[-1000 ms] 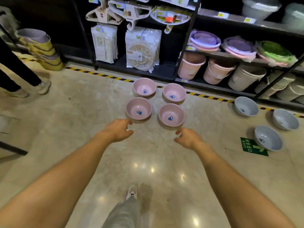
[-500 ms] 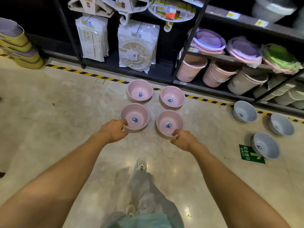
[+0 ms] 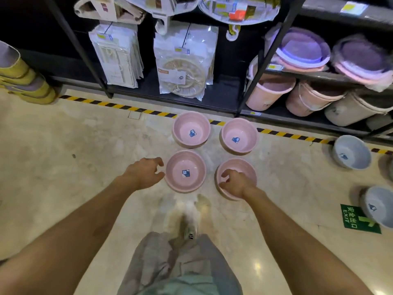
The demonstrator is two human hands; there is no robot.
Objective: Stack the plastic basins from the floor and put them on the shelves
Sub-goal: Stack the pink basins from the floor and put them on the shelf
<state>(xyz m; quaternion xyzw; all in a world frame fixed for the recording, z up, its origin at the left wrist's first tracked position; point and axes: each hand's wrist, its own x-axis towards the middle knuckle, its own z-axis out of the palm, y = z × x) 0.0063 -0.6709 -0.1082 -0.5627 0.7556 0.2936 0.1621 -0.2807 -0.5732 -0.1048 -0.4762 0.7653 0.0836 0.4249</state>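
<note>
Several pink plastic basins sit in a square on the floor before the shelves: far left basin [image 3: 191, 129], far right basin [image 3: 239, 136], near left basin [image 3: 186, 171], near right basin [image 3: 244, 167]. My left hand [image 3: 144, 173] hovers open just left of the near left basin's rim, fingers spread and curled. My right hand [image 3: 234, 183] reaches over the near rim of the near right basin, fingers curled; whether it grips the rim I cannot tell. Grey-blue basins lie at the right: one [image 3: 352, 152] near the tape, another [image 3: 377, 206] closer.
Black shelving [image 3: 263, 60] holds pink buckets [image 3: 269, 92], purple lidded tubs [image 3: 302, 50] and packaged goods [image 3: 182, 60]. Yellow-black tape [image 3: 119, 105] runs along the shelf base. Yellow containers [image 3: 23, 81] are stacked at the left. A green exit sticker [image 3: 355, 219] lies on the floor.
I have stepped closer to the pink basins. Both hands moved forward: the left to the near left basin's rim, the right over the near right basin's rim.
</note>
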